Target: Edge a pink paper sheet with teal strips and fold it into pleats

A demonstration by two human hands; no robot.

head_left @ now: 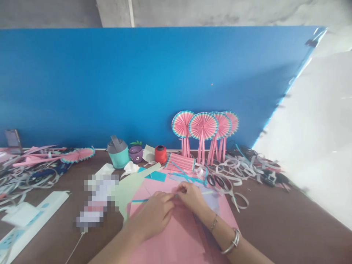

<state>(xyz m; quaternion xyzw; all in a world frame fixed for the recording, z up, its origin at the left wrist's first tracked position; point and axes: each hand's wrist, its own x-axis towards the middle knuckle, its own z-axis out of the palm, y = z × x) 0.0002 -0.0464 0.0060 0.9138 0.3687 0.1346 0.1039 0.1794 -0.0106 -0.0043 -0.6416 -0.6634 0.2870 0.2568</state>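
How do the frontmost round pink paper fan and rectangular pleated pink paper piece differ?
The frontmost round pink paper fan is a disc; the rectangular pleated pink paper piece isn't fanned out. The fan stands upright; the piece lies down. The fan has pink strips below; the piece shows none. Both are pink, pleated, blue-edged.

silver bangles (235, 238) and a slim bracelet (213, 223) adorn the right arm (224, 231).

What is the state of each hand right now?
Left hand: curled over pink paper; grip cannot be told.
Right hand: curled; any held item cannot be told.
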